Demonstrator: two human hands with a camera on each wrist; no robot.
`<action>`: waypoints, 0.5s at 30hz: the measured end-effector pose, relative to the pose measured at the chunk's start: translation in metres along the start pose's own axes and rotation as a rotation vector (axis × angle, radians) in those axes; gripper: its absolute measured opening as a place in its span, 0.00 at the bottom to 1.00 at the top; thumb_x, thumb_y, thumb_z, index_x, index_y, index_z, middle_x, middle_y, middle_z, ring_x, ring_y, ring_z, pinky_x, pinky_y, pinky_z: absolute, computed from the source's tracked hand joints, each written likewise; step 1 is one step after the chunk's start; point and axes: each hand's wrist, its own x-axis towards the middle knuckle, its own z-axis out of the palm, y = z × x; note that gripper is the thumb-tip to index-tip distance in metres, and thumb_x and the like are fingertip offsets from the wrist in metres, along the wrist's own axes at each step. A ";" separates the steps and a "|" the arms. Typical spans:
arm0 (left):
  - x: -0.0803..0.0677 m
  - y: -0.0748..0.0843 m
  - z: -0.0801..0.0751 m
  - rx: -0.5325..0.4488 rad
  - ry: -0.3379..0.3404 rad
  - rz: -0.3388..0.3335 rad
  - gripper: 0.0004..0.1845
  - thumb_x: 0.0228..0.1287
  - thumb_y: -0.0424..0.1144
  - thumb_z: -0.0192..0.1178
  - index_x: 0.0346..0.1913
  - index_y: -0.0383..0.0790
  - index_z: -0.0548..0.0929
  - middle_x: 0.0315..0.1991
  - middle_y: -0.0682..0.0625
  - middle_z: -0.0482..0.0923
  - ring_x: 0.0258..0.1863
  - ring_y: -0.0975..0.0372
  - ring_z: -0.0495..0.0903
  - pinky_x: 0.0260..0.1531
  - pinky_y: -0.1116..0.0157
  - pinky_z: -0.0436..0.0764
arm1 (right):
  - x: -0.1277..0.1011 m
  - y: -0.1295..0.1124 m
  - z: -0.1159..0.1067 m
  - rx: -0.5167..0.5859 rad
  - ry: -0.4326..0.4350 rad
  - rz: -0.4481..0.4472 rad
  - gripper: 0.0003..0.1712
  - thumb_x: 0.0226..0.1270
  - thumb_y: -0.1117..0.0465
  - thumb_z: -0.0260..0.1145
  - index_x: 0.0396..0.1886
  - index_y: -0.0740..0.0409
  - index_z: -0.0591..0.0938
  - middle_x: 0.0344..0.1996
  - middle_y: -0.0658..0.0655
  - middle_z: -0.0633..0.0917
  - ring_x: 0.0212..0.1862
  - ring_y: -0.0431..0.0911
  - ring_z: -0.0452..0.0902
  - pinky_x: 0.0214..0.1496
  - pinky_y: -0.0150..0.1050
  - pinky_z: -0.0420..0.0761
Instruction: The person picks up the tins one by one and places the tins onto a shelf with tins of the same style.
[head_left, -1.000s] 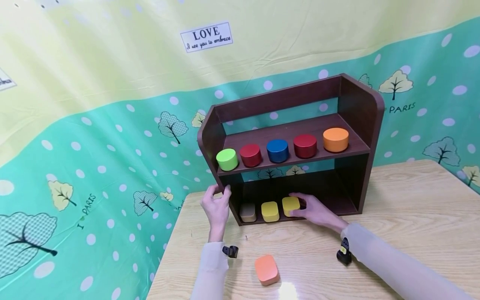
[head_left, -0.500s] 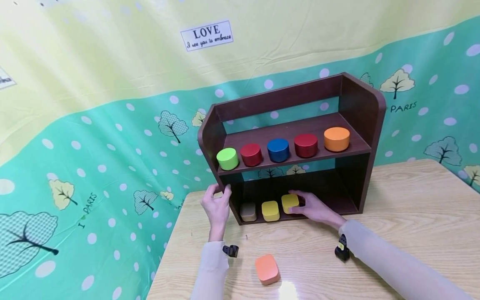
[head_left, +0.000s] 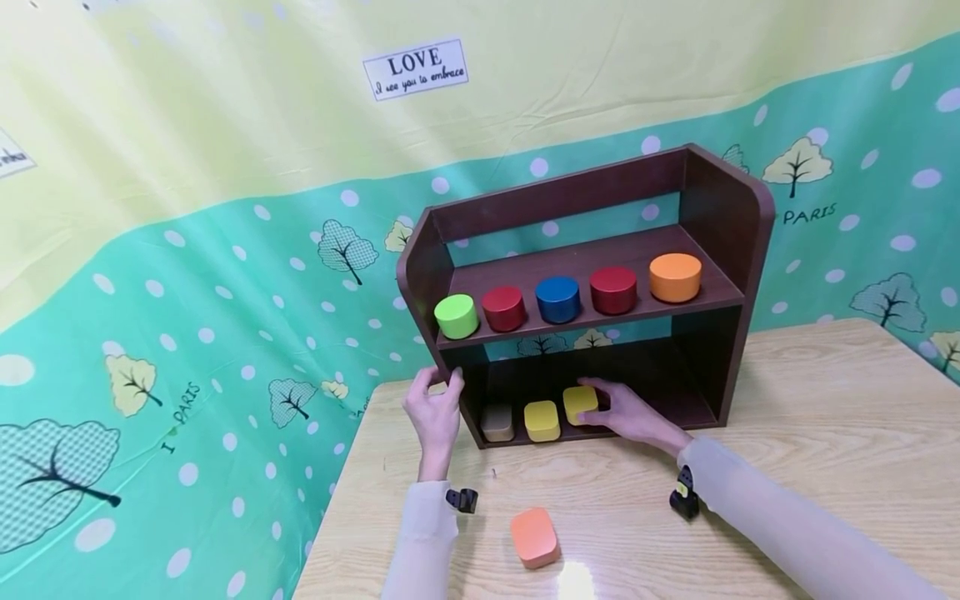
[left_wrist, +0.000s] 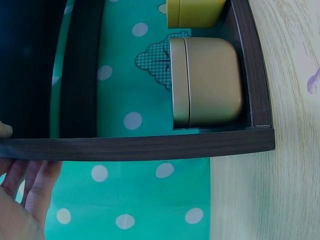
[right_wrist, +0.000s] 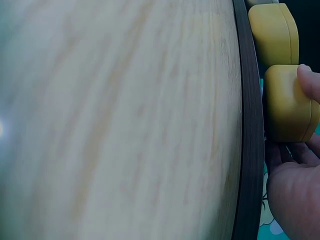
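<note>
My left hand grips the left side panel of a dark brown two-tier shelf, thumb on the inner face and fingers on the outer. Inside the lower tier, my right hand holds a yellow rounded-square tin between thumb and fingers. A second yellow tin sits just to its left. Farther left, close to the side panel, stands a gold-beige tin of like shape. The right wrist view shows the held tin a little deeper in the shelf than its neighbour, very close to it.
On the upper tier stand round tins in a row: green, red, blue, another red and orange. A coral rounded-square tin lies on the wooden table in front. A patterned curtain hangs behind.
The yellow tin in my right hand has shifted slightly back into the lower tier, and the right wrist has come a little left. My left hand stays on the side panel.
</note>
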 end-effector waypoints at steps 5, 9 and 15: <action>0.000 0.001 0.000 0.001 -0.001 -0.003 0.03 0.65 0.31 0.75 0.38 0.34 0.92 0.35 0.38 0.92 0.38 0.52 0.86 0.48 0.64 0.81 | 0.001 0.002 0.000 -0.010 0.006 -0.003 0.43 0.76 0.53 0.73 0.82 0.67 0.69 0.80 0.74 0.71 0.81 0.72 0.65 0.81 0.73 0.65; 0.000 0.001 0.000 0.000 -0.004 -0.008 0.02 0.66 0.31 0.74 0.38 0.34 0.92 0.35 0.39 0.92 0.38 0.53 0.86 0.47 0.66 0.80 | 0.001 0.003 0.001 -0.004 0.008 -0.006 0.43 0.75 0.53 0.74 0.81 0.67 0.69 0.80 0.74 0.71 0.81 0.72 0.65 0.81 0.73 0.65; 0.001 0.002 0.001 0.000 -0.003 -0.011 0.03 0.66 0.32 0.74 0.37 0.34 0.92 0.35 0.38 0.91 0.38 0.54 0.86 0.46 0.65 0.80 | 0.001 0.002 0.001 -0.017 0.017 -0.013 0.44 0.75 0.53 0.74 0.81 0.68 0.69 0.80 0.74 0.71 0.81 0.72 0.65 0.80 0.73 0.65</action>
